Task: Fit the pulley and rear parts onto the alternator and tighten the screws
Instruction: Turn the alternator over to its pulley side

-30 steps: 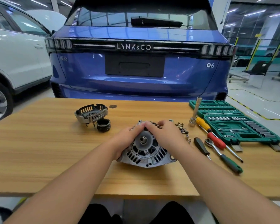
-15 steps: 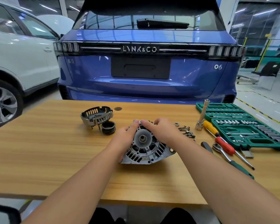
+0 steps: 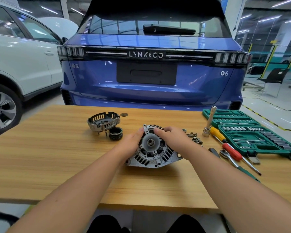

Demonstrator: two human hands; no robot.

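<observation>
Centre of the frame, on the light wooden table [image 3: 40,158]: ribbed silver cast-metal alternator body [image 3: 152,150], tilted with its shaft end facing the camera. Left hand [image 3: 132,145] against its left flank, fingers fairly straight, fingertips reaching the upper rim; grip there open, pressing rather than curling. Right hand [image 3: 173,137] laid over the upper right edge, fingers bent over the housing and holding it. Upper left of the alternator, well apart from it: round slotted grey-and-black rear cover [image 3: 103,122], and just beside that, touching or nearly so, a black grooved pulley [image 3: 115,134]. Small dark round disc [image 3: 124,114] farther back near the table's far edge. Right of the alternator: a loose cluster of small metal screws and bolts [image 3: 193,137], then an upright chrome socket extension [image 3: 209,121], a yellow-handled screwdriver [image 3: 217,132], a red-handled screwdriver [image 3: 232,151], a chrome ratchet wrench [image 3: 225,153]. Far right: open green plastic socket-set case [image 3: 252,132]. Behind the table, blue hatchback car [image 3: 149,78]; upper left, white car [image 3: 20,56].
</observation>
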